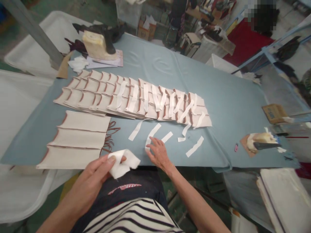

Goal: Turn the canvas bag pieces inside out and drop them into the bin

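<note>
While pinching a folded white material (128,161) in the left hand (97,174), reaching with the right hand (159,156) to a loose white strip (154,130) on the blue-grey table (233,106). Judging by the thin, limp look of the strip, calling for a light touch: best handling it by the near end, pressing softly, smoothing without creasing or stretching, and not catching the neighbouring strip (167,137) just to the right. Likewise best holding the folded material a little above the table, not dragging it leftward over the brown cords (108,142) at the right edge of the near cream panel (79,139).

Closing the left thumb and fingers together on the folded material, over the near edge of the table, with loose folds hanging out to the right. Curving the right fingers half open and fanned, with fingertips apparently touching the near end of the strip; not being able to tell from this view whether pinching or only resting on it. Holding the two hands apart, with the folded material between them.

Working in front of a long row of overlapping cream panels (87,85) on the far side, bearing more white strips (146,97) across the middle and right.
</note>
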`<state>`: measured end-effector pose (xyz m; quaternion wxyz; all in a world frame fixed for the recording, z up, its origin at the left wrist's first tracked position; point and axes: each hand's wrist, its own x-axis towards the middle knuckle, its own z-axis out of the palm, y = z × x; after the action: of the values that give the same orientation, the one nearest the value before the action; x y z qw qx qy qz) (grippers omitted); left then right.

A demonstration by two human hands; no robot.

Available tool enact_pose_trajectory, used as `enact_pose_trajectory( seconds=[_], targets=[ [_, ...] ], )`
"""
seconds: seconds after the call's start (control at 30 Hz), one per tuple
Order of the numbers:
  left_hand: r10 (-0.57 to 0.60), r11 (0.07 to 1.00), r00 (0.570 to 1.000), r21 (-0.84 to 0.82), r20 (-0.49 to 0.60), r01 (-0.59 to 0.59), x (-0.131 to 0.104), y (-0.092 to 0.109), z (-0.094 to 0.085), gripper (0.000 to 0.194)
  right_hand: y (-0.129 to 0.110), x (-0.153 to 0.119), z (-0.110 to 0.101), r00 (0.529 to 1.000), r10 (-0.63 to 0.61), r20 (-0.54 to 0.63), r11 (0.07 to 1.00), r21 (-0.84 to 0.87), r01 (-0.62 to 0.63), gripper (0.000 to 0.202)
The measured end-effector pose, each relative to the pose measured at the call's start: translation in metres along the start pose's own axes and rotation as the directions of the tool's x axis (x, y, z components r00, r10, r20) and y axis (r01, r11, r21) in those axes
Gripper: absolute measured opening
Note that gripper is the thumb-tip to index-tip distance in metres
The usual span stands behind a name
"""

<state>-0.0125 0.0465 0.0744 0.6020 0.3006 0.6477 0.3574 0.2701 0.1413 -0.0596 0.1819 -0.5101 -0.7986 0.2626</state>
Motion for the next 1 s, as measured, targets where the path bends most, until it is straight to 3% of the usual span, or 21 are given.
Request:
enact_pose_trajectory(
  seconds=[0.1, 0.2, 0.4, 0.5, 0.6, 0.7, 0.77, 0.8, 0.83, 0.9, 0.97, 1.0],
  targets=[
    [-0.123, 0.914, 0.974, -0.361, 0.191, 0.186, 0.005, 0.023, 0.007, 0.055, -0.026, -0.004, -0.021, 0.988, 0.029, -0.150, 0.997, 0.072, -0.018, 0.019],
    [-0.150, 0.820, 0.950, -0.503, 0.272, 0.274, 0.010, 0.036, 0.009, 0.039, -0.063, -0.008, -0.045, 0.961, 0.024, -0.275, 0.988, 0.152, 0.019, 0.022],
    [-0.150, 0.715, 0.914, -0.597, 0.378, 0.365, 0.015, 0.043, 0.009, 0.025, -0.138, -0.011, -0.080, 0.920, -0.058, -0.387, 0.966, 0.212, 0.150, 0.013],
    [-0.161, 0.689, 0.901, -0.608, 0.402, 0.394, 0.015, 0.048, 0.009, 0.022, -0.160, -0.007, -0.079, 0.908, -0.177, -0.379, 0.939, 0.212, 0.271, 0.007],
    [-0.135, 0.703, 0.895, -0.596, 0.425, 0.389, 0.015, 0.053, 0.013, 0.021, -0.169, 0.000, -0.066, 0.906, -0.253, -0.340, 0.944, 0.119, 0.308, 0.014],
    [-0.011, 0.836, 0.934, -0.508, 0.357, 0.204, 0.018, 0.053, 0.016, 0.035, -0.169, 0.005, -0.051, 0.917, -0.261, -0.300, 0.956, 0.051, 0.289, 0.011],
    [0.113, 0.958, 0.964, -0.284, 0.239, -0.042, 0.022, 0.048, 0.014, 0.043, -0.168, 0.005, -0.043, 0.943, -0.208, -0.261, 0.950, 0.173, 0.258, 0.021],
    [0.193, 0.975, 0.966, -0.139, 0.172, -0.170, 0.024, 0.044, 0.013, 0.042, -0.167, 0.003, -0.041, 0.957, -0.172, -0.233, 0.940, 0.252, 0.230, 0.023],
    [0.292, 0.955, 0.950, 0.017, 0.112, -0.296, 0.026, 0.039, 0.010, 0.038, -0.167, 0.002, -0.038, 0.970, -0.141, -0.199, 0.927, 0.317, 0.200, 0.024],
    [0.504, 0.813, 0.861, 0.304, 0.061, -0.497, 0.028, 0.028, 0.004, 0.028, -0.169, -0.004, -0.033, 0.985, -0.105, -0.140, 0.910, 0.385, 0.152, 0.027],
    [0.663, 0.597, 0.742, 0.529, 0.099, -0.604, 0.029, 0.018, -0.002, 0.031, -0.171, -0.008, -0.027, 0.994, -0.078, -0.080, 0.898, 0.426, 0.105, 0.032],
    [0.700, 0.505, 0.703, 0.607, 0.128, -0.613, 0.028, 0.013, -0.004, 0.035, -0.173, -0.010, -0.024, 0.997, -0.065, -0.048, 0.888, 0.453, 0.079, 0.034]
  ],
)
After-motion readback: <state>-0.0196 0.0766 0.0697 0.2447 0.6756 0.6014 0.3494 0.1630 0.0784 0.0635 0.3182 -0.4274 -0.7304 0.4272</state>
